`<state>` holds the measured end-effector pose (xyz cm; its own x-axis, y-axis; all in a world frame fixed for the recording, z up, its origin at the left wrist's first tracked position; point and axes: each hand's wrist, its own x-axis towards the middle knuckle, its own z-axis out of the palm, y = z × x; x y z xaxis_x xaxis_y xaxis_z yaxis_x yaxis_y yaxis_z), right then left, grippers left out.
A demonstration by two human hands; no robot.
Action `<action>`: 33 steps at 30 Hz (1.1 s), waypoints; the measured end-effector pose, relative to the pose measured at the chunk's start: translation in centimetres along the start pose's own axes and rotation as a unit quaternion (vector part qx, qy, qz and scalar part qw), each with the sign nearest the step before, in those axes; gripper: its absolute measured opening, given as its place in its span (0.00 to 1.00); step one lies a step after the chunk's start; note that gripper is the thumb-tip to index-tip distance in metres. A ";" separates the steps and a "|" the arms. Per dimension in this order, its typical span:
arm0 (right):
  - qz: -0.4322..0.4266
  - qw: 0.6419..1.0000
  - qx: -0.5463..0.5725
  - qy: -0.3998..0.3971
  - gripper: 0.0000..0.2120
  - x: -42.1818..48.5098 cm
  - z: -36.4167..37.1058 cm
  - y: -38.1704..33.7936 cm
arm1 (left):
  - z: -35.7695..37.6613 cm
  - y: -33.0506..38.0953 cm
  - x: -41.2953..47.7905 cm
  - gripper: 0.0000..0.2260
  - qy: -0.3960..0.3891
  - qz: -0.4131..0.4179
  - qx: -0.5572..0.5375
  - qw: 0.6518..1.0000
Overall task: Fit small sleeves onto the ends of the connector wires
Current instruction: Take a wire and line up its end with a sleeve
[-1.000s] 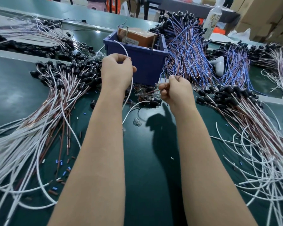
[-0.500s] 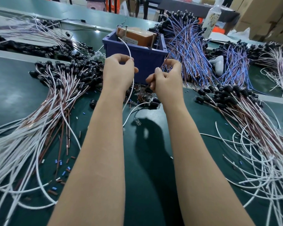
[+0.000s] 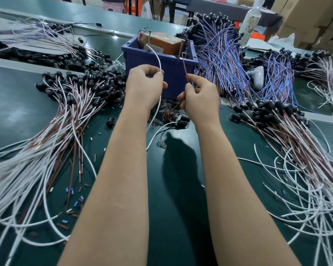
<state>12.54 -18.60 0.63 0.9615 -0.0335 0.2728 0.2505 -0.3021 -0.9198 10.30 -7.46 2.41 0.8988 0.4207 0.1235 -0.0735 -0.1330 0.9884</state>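
A white wire (image 3: 158,58) is pinched in the curled fingers of the left hand (image 3: 144,87), and a brown wire (image 3: 184,64) is pinched by the right hand (image 3: 200,98). Both are held upright near the blue bin (image 3: 173,77). A black connector (image 3: 182,123) is seen beneath the right hand, low over the green table (image 3: 27,104).

L hand (image 3: 144,87) pinches a white wire (image 3: 158,58) btwn thumb & forefinger; the wire arcs up in front of the blue bin (image 3: 171,68) and also runs down past the wrist. R hand (image 3: 200,98) pinches a thin brown wire (image 3: 185,65), nearly upright against the bin's front wall. Hands near each other, not touching. Brown box (image 3: 161,44) sits inside the bin. Black connector (image 3: 182,122) lies on the counter (image 3: 171,198) under the R wrist. Big wire piles w/ black ends at L (image 3: 46,131) & R (image 3: 296,160); blue-and-brown bundle (image 3: 219,60) just R of bin. Loose sleeves (image 3: 73,196) scattered lower L.
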 end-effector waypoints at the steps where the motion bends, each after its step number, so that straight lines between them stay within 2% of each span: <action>1: 0.000 1.000 -0.001 -0.006 0.15 0.0 0.0 0.0 | 0.0 0.0 0.0 0.06 -0.001 0.000 0.001 1.000; 7: 0.004 1.000 0.029 -0.006 0.07 -0.2 -0.3 -0.2 | 0.0 0.0 0.0 0.06 -0.002 -0.002 0.001 1.000; 13: 0.027 0.997 0.065 -0.023 0.11 0.0 -0.9 -0.6 | 0.0 -0.1 0.0 0.06 -0.002 0.000 0.005 1.000; 19: 0.068 0.995 0.073 -0.023 0.11 0.0 -1.3 -0.8 | 0.1 -0.1 0.0 0.06 0.000 -0.007 0.010 1.000; 23: 0.128 0.978 0.105 -0.130 0.10 -0.2 -2.1 -1.6 | 0.1 0.0 0.0 0.06 -0.010 -0.012 0.007 1.000; 26: 0.132 0.964 0.097 -0.208 0.09 -0.4 -2.4 -1.9 | 0.2 0.0 -0.3 0.10 -0.040 -0.001 0.017 0.999; 33: 0.119 0.954 0.050 -0.270 0.07 -0.4 -2.4 -1.8 | 0.1 0.2 -0.7 0.12 -0.106 0.041 0.072 0.991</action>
<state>11.38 -20.36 2.90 0.9038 0.4140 -0.1083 0.0007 -0.2545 -0.9671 9.74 -7.87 2.49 0.9640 0.2074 0.1661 -0.1009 -0.2927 0.9509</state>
